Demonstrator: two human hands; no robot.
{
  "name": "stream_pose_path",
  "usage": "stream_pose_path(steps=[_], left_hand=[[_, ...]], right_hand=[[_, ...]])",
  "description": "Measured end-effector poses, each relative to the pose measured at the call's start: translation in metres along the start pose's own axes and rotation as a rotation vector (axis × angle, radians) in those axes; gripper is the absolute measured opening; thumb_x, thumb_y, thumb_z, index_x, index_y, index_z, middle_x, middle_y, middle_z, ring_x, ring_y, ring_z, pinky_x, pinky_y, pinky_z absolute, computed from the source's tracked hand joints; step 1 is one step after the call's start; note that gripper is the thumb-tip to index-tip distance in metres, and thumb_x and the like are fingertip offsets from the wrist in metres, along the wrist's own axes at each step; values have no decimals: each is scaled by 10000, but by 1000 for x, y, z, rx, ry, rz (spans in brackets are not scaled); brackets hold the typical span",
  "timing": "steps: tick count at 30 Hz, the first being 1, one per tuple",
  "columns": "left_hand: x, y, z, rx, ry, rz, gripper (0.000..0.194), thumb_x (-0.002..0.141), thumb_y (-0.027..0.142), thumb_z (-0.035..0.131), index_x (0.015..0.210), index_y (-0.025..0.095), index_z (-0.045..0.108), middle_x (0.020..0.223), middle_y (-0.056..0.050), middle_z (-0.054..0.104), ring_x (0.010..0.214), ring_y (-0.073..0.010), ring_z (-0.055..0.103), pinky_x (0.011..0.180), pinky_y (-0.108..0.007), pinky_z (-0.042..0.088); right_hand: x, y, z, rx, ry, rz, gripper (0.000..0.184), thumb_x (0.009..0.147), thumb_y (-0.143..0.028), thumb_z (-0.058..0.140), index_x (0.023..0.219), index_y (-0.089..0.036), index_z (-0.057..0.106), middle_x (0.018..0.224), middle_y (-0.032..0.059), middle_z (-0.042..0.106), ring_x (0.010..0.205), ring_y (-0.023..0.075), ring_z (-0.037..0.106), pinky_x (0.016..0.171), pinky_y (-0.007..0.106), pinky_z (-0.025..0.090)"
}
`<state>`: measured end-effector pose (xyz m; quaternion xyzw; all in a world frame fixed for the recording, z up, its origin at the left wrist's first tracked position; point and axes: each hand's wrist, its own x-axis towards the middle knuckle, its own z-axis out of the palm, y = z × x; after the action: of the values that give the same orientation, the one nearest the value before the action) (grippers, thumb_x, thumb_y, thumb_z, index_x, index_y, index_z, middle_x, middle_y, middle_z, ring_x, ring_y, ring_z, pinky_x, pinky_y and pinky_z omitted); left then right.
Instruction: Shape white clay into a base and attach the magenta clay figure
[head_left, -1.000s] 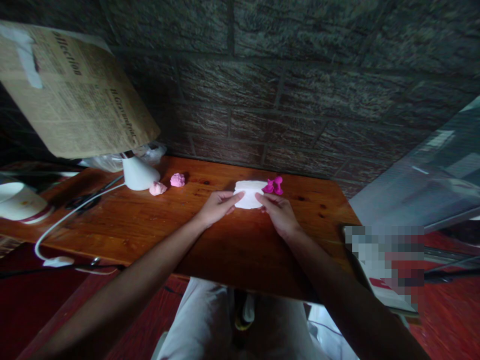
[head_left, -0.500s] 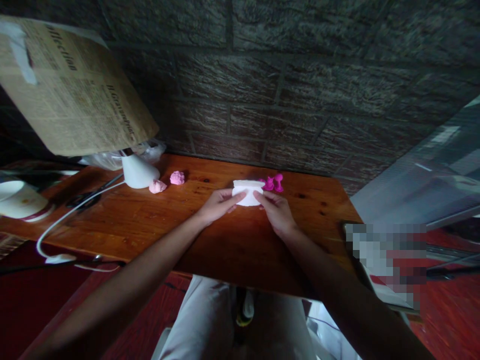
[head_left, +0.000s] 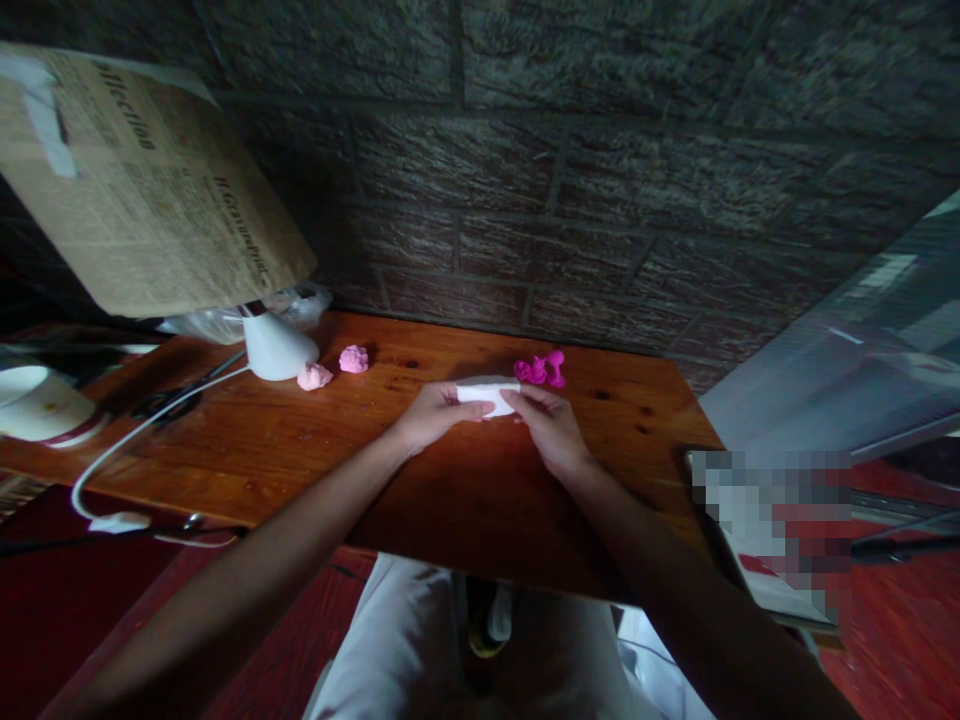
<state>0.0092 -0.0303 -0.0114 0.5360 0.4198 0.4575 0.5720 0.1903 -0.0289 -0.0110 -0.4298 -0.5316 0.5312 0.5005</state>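
A flat white piece of modelling clay (head_left: 487, 398) is held up over the table, folded with a straight upper edge. My left hand (head_left: 439, 418) grips its left end, thumb lying across the near face. At the right end my right hand (head_left: 549, 418) pinches it between thumb and fingers. The fingers behind the clay are mostly hidden. Just beyond my right hand lie several small magenta plastic shapes (head_left: 538, 369). Two pink lumps, a paler one (head_left: 314, 376) and a brighter one (head_left: 354, 359), sit on the table to the left.
A lamp with a white base (head_left: 277, 347) and newsprint shade (head_left: 165, 190) stands at the left of the wooden table (head_left: 300, 450). Its white cable (head_left: 112, 455) runs over the front edge. Farther left is a paper cup (head_left: 41, 402). A stone-block wall (head_left: 510, 200) rises behind.
The white clay has been folded over and now looks narrower from top to bottom. Its rounded lower edge has given way to a straighter strip. Both hands still hold it.
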Motion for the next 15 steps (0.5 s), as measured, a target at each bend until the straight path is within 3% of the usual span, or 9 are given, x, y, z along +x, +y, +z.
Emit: stream_pose_path(steps=[4,10,15], left_hand=[[1,0,-2,-35,3,-20,379,579,333,887,857,99,778,868,-92,773,749,-163,671,762,-290,515],[2,1,-2,-75,15,-62,382,548,297,906,857,108,780,836,-71,776,703,-137,671,752,-279,538],[5,-2,-2,-117,-11,-92,471,577,359,905,959,119,771,928,-90,780,779,-167,703,785,-304,556]], right_hand=[[2,1,-1,-11,15,-11,361,662,-514,762,880,-227,758,892,43,739,806,192,613,676,300,455],[3,1,-2,-61,12,-50,326,673,-526,743,744,-208,730,743,25,697,753,184,590,694,306,446],[5,3,-2,-120,55,-48,369,699,-569,710,759,-206,722,701,10,651,654,155,525,613,286,410]])
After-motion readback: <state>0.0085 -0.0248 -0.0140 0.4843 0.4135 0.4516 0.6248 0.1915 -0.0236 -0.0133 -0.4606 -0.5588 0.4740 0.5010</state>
